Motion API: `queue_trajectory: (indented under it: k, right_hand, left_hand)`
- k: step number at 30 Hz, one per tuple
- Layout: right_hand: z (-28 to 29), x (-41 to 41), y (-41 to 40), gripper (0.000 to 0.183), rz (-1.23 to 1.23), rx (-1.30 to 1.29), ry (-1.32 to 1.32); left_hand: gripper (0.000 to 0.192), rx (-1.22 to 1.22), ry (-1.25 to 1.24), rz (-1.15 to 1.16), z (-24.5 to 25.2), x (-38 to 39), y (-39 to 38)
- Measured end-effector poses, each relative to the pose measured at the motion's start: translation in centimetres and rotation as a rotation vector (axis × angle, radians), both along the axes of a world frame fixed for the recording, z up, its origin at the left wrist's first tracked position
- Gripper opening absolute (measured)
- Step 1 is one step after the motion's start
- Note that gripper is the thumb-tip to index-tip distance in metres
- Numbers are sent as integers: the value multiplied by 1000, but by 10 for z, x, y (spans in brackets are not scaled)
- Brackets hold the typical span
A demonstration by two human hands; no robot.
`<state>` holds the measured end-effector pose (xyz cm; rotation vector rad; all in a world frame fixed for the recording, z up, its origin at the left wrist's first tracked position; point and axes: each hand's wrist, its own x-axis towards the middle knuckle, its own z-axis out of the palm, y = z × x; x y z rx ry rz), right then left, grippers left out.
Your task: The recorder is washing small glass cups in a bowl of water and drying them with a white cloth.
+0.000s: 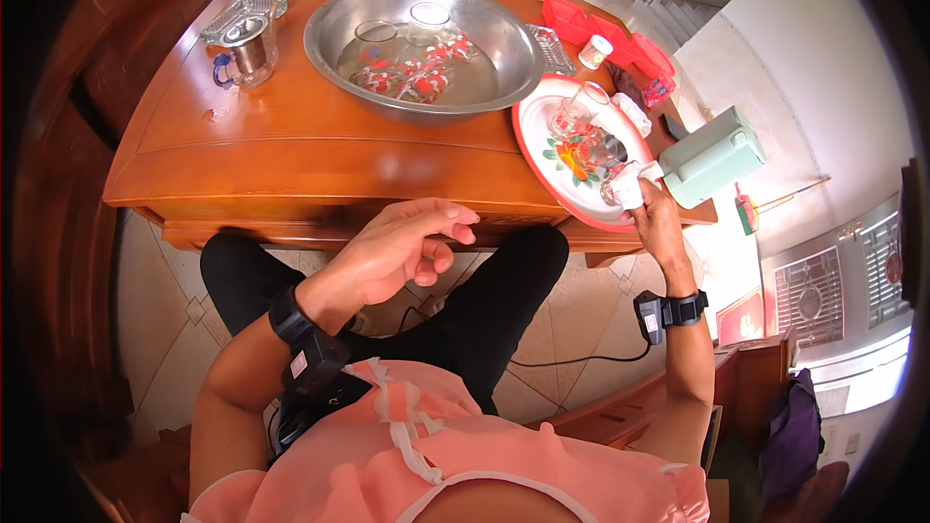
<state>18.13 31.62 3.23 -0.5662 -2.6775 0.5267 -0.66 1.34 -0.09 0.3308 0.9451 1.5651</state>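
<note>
My left hand (389, 254) hangs over my lap by the table's front edge, its fingers loosely curled and apart with nothing in them. At the right, my right hand (657, 221) grips a white cloth or tissue (631, 192) over the near rim of a round enamel tray (541, 160). A clear patterned drinking glass (610, 190) meets the white cloth; whether my fingers bear on the glass too is hidden. More patterned glasses (570, 120) lie on the red-rimmed, flower-painted tray. Left of it stands a wide steel basin (327, 62) with water, two upright glasses (376, 33) and several red-patterned ones.
A glass teapot with a metal strainer (251, 58) and a glass ashtray (232, 11) stand at the left. Right of the tray are a pale green electric kettle (716, 156) and red plastic baskets (588, 25). A black cable (581, 362) runs from my right wrist device.
</note>
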Motion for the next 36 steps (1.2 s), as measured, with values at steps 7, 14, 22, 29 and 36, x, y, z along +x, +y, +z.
queue_trajectory:
  k: [7,14,22,29,36]
  right_hand:
    - [-42,2,53,25,-114,144,-57]
    - [-38,-15,48,27,-153,205,-89]
    - [-41,-14,57,21,-114,6,-11]
    - [-22,-14,61,19,-194,-229,172]
    - [15,-27,39,21,-172,-236,392]
  left_hand:
    - [19,-11,45,20,-1,1,0]
    - [18,-10,37,40,-5,2,-2]
    - [16,-24,68,62,-4,4,1]
    - [15,-24,110,60,-4,3,2]
    - [15,-26,136,88,-6,-3,-2]
